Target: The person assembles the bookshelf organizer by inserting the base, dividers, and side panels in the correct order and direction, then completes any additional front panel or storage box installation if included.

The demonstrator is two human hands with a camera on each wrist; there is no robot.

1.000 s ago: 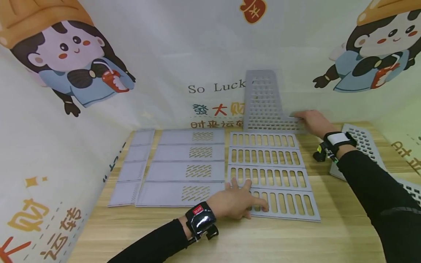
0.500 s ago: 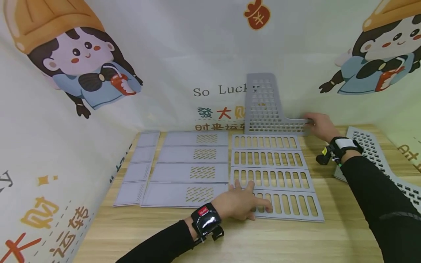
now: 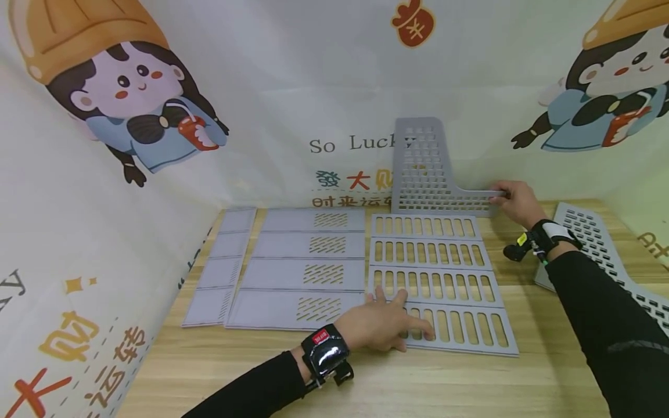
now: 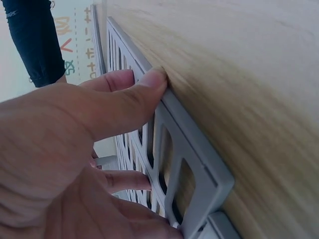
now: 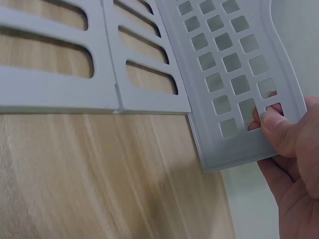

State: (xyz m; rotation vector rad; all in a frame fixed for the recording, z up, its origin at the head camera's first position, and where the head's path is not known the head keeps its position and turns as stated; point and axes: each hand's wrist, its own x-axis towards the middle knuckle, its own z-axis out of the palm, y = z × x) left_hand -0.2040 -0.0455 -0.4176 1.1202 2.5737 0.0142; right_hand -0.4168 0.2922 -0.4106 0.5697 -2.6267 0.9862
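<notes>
My right hand grips the right end of a grey L-shaped panel with small square holes. The panel stands upright at the table's back, against the printed sheet. In the right wrist view, the thumb is on its near face and other fingers show behind the holes. My left hand rests, fingers spread, on the grey slotted panel. The left wrist view has its thumb against the front edge and fingertips at the slots. The slotted panel meets the upright one at its back edge.
Left of the slotted panel lie a grey panel with slanted slits and a narrower one partly beside it. Another perforated grey piece sits at the right, partly hidden by the right arm. A printed sheet encloses the wooden table.
My right hand has slid slightly right along the upright panel's end. The camera view has shifted a little. The left hand keeps its place on the slotted panel.
</notes>
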